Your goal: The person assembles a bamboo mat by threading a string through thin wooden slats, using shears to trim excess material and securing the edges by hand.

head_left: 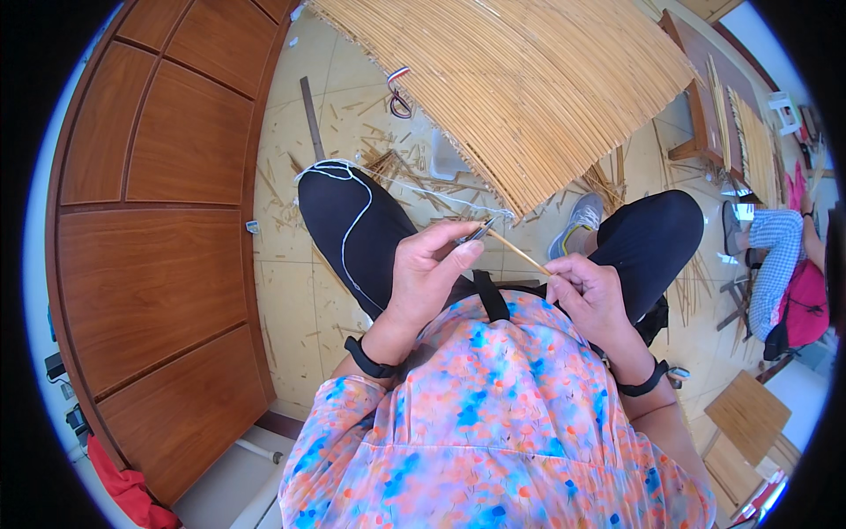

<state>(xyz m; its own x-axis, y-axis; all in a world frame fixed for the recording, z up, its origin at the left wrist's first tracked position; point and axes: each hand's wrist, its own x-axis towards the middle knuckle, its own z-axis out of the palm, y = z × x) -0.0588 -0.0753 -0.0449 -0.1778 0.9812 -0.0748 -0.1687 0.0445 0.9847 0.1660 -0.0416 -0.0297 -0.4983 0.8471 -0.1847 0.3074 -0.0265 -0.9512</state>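
My left hand (430, 266) is closed round a small dark metal tool (480, 231) with a narrow pointed tip; its exact kind is not clear. In my right hand (589, 293) a thin tan stick (522, 253) is pinched between thumb and fingers. The stick's far end meets the tool at my left fingertips. Just beyond my hands is the lower corner of a large mat of tan sticks (529, 97). A white cord (363, 207) lies over my left knee, and a strand of it runs to the mat's corner.
Scissors (400, 104) hang at the mat's left edge. Stick offcuts (388, 163) litter the tiled floor around a clear plastic container (448, 157). A wooden cabinet (167, 238) stands on the left. At far right another person (780, 273) sits near a wooden stool (747, 414).
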